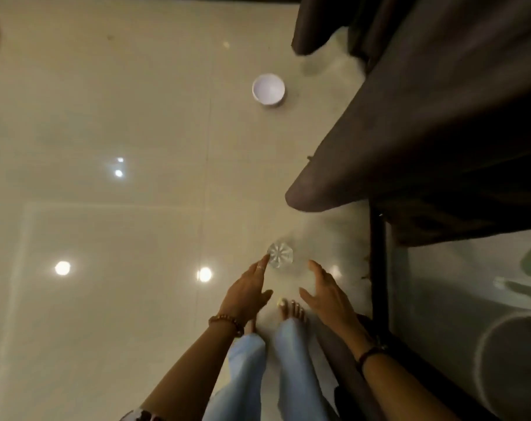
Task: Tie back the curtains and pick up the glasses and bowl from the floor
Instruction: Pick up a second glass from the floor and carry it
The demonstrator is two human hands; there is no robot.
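Glossy beige tiled floor (pixel 112 123), ceiling-light reflections (pixel 62 268), dark-framed glass door (pixel 471 299)

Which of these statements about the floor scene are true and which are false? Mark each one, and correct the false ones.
1. A clear glass stands on the floor in front of the person's feet. True.
2. The right hand is gripping the glass. False: the hand is open beside the glass and holds nothing.
3. The white bowl sits farther from the person than the glass does. True.
4. The bowl lies upside down. False: its open side faces up.
5. The left hand wears a beaded bracelet at the wrist. True.
6. The dark curtain covers the bowl. False: the bowl stands clear of the curtain, on bare floor.
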